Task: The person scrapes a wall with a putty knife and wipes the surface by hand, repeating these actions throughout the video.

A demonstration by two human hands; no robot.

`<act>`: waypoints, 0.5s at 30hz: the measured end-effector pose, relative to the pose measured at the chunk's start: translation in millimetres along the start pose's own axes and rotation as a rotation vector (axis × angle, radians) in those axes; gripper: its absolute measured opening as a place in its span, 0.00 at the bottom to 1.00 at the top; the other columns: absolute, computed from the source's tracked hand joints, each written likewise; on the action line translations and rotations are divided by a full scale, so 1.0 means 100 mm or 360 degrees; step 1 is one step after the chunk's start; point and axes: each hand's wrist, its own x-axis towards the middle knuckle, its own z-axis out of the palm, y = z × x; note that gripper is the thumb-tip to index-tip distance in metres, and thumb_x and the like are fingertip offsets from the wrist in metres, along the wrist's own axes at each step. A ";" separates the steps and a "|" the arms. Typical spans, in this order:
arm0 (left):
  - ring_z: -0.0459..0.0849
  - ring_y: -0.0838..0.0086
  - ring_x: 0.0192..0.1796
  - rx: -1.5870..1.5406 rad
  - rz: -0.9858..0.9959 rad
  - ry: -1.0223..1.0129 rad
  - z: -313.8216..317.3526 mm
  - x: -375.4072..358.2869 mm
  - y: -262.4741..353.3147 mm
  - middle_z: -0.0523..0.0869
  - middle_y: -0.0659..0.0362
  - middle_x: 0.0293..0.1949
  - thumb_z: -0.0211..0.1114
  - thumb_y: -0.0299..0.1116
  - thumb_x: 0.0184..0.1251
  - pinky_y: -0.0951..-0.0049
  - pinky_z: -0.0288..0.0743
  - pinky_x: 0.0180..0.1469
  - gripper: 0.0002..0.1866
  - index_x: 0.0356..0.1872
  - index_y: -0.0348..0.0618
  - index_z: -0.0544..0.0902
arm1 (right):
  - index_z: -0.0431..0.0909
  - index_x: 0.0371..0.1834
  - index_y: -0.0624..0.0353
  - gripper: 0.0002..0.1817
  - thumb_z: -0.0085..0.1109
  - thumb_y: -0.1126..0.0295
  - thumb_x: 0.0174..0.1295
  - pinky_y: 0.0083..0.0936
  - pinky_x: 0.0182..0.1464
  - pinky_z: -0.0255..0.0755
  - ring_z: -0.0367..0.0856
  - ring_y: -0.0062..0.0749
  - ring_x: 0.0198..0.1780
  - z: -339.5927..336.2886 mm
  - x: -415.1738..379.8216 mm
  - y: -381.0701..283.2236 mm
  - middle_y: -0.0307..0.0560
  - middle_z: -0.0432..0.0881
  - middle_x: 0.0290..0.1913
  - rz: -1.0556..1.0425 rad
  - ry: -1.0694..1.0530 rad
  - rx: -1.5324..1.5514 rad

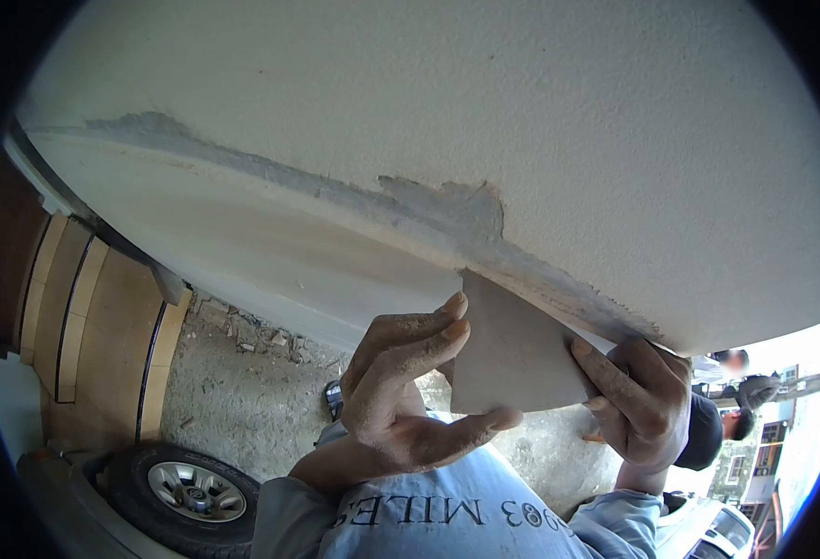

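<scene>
Left hand (pixel 384 402) was half open, fingers and thumb spread, fingertips at the left edge of the grey sheet (pixel 514 359), thumb along its near edge. Right hand (pixel 647 401) was curled round the sheet's right end, fingers on its visible face. Sheet sat between the hands, flat, thin, far corner up at the grey strip (pixel 442 216); couldn't tell if it touched there. Strip ran left to right across the pale curved panel (pixel 568 121), ragged along its far side, with a wider patch just beyond the sheet. Near side: blue shirt (pixel 447 498) with dark lettering. Left: tan-and-brown panels (pixel 112 326), rubble (pixel 251 331) on the concrete floor (pixel 214 387), wheel (pixel 196 492) nearer. Right: dark-capped person (pixel 703 433) behind the right hand, white vehicle (pixel 722 529) nearer.
</scene>
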 end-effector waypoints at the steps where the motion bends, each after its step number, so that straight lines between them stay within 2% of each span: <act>1: 0.78 0.61 0.50 -0.0010 0.0003 -0.0021 -0.01 -0.02 -0.01 0.77 0.40 0.45 0.76 0.39 0.39 0.70 0.79 0.46 0.31 0.43 0.29 0.75 | 0.79 0.45 0.47 0.21 0.60 0.54 0.47 0.23 0.18 0.70 0.74 0.20 0.17 0.00 0.00 -0.01 0.37 0.71 0.15 0.0008 0.0008 -0.0014; 4: 0.78 0.61 0.50 -0.0070 -0.0066 0.0017 0.00 -0.08 -0.04 0.76 0.39 0.46 0.75 0.39 0.40 0.71 0.79 0.45 0.30 0.43 0.28 0.75 | 0.79 0.46 0.47 0.21 0.61 0.55 0.47 0.22 0.18 0.71 0.74 0.20 0.18 0.03 -0.01 -0.02 0.37 0.72 0.16 -0.0052 0.0040 -0.0093; 7: 0.78 0.61 0.50 -0.0067 0.0063 0.0059 0.01 -0.13 -0.07 0.76 0.39 0.46 0.75 0.39 0.40 0.71 0.79 0.44 0.31 0.43 0.28 0.75 | 0.79 0.46 0.46 0.22 0.61 0.55 0.46 0.22 0.18 0.71 0.74 0.20 0.18 0.02 -0.03 -0.02 0.37 0.72 0.16 -0.0089 0.0046 -0.0085; 15: 0.77 0.62 0.51 -0.0012 0.0020 0.0068 -0.02 -0.10 -0.03 0.78 0.40 0.44 0.75 0.40 0.39 0.71 0.79 0.45 0.31 0.43 0.29 0.75 | 0.79 0.45 0.48 0.21 0.61 0.54 0.46 0.22 0.17 0.71 0.74 0.19 0.17 0.04 -0.01 0.00 0.36 0.72 0.16 -0.0103 0.0041 -0.0023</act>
